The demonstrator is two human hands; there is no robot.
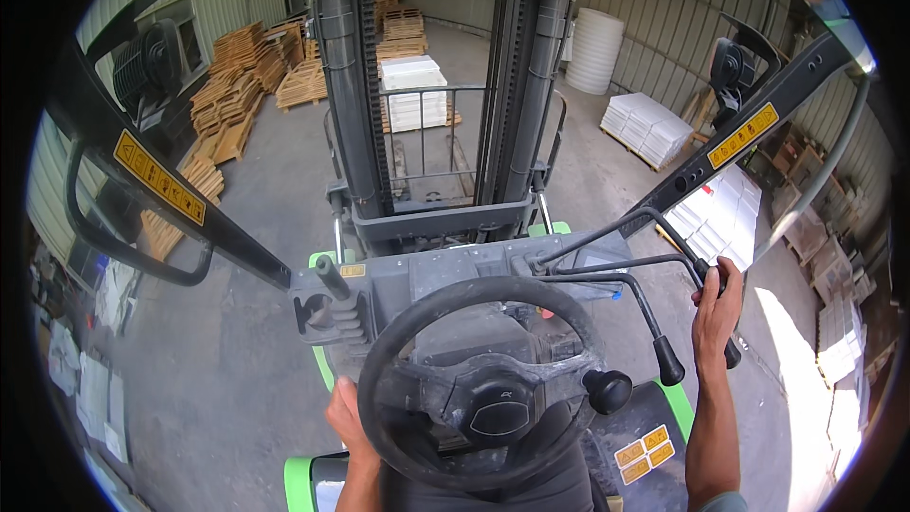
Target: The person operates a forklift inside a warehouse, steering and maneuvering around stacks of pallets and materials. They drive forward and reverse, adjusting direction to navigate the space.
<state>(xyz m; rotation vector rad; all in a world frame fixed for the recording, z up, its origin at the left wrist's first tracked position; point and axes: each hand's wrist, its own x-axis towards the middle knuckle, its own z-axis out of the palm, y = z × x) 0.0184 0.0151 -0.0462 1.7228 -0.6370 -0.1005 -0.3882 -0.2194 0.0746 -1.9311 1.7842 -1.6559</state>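
Note:
My left hand (349, 417) is at the lower left of the black steering wheel (384, 322), its edge partly behind the rim. Its fingers are mostly hidden, so I cannot tell whether it grips the rim. My right hand (718, 308) is closed round the black knob of a bent control lever (654, 218), right of the wheel. A second lever with a black knob (669, 360) stands closer to the wheel. Another lever's dark knob (733, 354) shows beside my right wrist. A round spinner knob (607, 391) sits on the wheel's right side.
Ahead rises the forklift mast (346, 85) with its load backrest (431, 133). Beyond it a white stack (414, 95) rests on a pallet. Wooden pallets (232, 85) are piled left. At right are white stacks (647, 128) and a tall white roll (595, 49).

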